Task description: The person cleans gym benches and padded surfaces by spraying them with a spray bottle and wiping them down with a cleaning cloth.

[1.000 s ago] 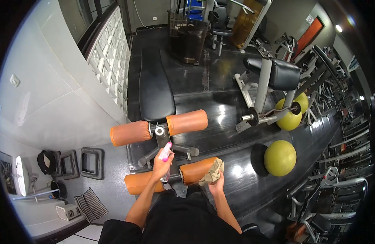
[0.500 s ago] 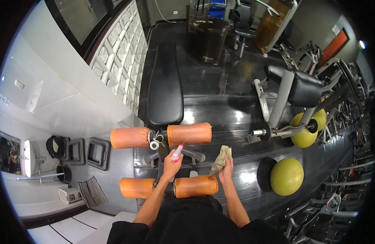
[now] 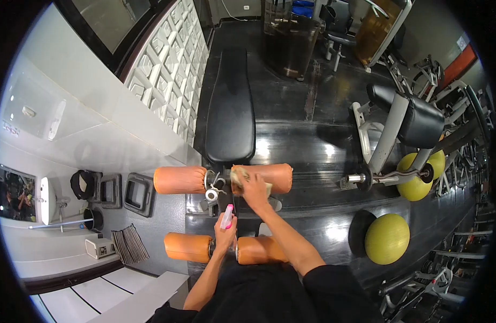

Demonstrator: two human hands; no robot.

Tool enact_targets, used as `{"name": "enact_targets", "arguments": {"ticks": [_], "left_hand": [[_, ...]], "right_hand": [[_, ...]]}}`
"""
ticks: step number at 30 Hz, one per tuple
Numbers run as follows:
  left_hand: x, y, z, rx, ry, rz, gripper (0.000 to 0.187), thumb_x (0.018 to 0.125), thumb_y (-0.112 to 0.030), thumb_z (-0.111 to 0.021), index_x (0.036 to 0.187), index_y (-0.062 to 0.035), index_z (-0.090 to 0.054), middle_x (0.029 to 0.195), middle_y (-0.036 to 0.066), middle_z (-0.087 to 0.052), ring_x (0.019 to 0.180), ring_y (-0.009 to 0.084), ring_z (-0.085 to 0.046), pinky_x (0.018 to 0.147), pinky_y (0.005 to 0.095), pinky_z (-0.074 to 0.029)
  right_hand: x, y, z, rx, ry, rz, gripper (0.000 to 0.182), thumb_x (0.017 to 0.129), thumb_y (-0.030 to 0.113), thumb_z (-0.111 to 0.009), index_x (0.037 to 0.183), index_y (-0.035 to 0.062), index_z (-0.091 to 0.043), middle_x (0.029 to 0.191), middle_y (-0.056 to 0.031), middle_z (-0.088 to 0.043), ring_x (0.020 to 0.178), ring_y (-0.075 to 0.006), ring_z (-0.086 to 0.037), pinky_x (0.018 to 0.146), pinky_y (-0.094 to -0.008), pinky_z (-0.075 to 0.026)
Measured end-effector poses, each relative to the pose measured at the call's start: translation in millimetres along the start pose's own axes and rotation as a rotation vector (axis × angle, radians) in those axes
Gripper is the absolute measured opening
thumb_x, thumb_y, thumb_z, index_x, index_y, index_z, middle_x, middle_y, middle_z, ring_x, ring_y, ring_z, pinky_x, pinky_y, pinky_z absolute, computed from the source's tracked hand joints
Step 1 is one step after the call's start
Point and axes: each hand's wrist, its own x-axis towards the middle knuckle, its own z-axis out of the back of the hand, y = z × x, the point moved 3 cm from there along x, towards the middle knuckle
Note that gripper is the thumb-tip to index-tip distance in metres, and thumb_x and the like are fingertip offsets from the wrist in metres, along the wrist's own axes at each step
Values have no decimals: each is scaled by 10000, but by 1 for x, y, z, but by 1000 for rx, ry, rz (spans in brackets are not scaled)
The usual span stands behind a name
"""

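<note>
My left hand (image 3: 225,232) is closed around a small spray bottle (image 3: 227,216) with a pink top, held over the bench's frame. My right hand (image 3: 254,192) presses a beige cloth (image 3: 240,177) onto the upper right orange roller pad (image 3: 277,178); part of the cloth shows below the fingers. To the left, another orange pad (image 3: 181,180) sits beyond a metal joint with a white round knob (image 3: 211,195). Nearer to my body are the lower left pad (image 3: 188,247) and the lower right pad (image 3: 259,250), partly behind my right forearm.
A long black padded bench (image 3: 231,113) extends forward from the rollers. On the right stand a machine with a black pad (image 3: 422,123) and a yellow-green exercise ball (image 3: 387,239). A white wall (image 3: 92,102) and a sink (image 3: 45,200) are on the left.
My right hand has moved left with the cloth, from the open floor side onto the upper right pad. My left hand with the spray bottle has drawn back toward my body.
</note>
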Motion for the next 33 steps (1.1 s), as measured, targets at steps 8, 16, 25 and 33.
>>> {"name": "enact_targets", "arguments": {"ticks": [8,16,25,33], "left_hand": [[10,-12,-6,18,28,-47,113,893,-130,-643,945,-43,-593,653,-6,-552,559,63,-522,509,248,-429],[19,-23,-2,-32,16,-34,96,897,-123,-637,921,-41,-593,652,-9,-545,567,57,-510,515,243,-422],[28,-13,-10,49,22,-103,82,893,-124,-641,920,-53,-609,668,-2,-560,572,63,-514,524,253,-433],[40,-12,-19,-46,55,-76,121,874,-93,-655,974,-32,-627,789,35,-605,630,80,-563,571,247,-463]], "right_hand": [[-28,-45,36,-130,-242,-510,560,788,35,-577,1339,99,-499,1177,-227,-494,1019,-381,-495,911,-477,-405],[-1,1,0,105,100,-9,478,785,98,-596,1262,107,-561,1074,-208,-567,941,-391,-554,831,-499,-479],[18,-65,51,-69,-136,-495,362,831,114,-599,1191,74,-590,1086,-216,-550,959,-393,-549,815,-478,-473],[26,-15,21,237,197,-332,500,790,121,-630,1285,135,-559,1088,-172,-542,1061,-411,-526,867,-481,-477]]}}
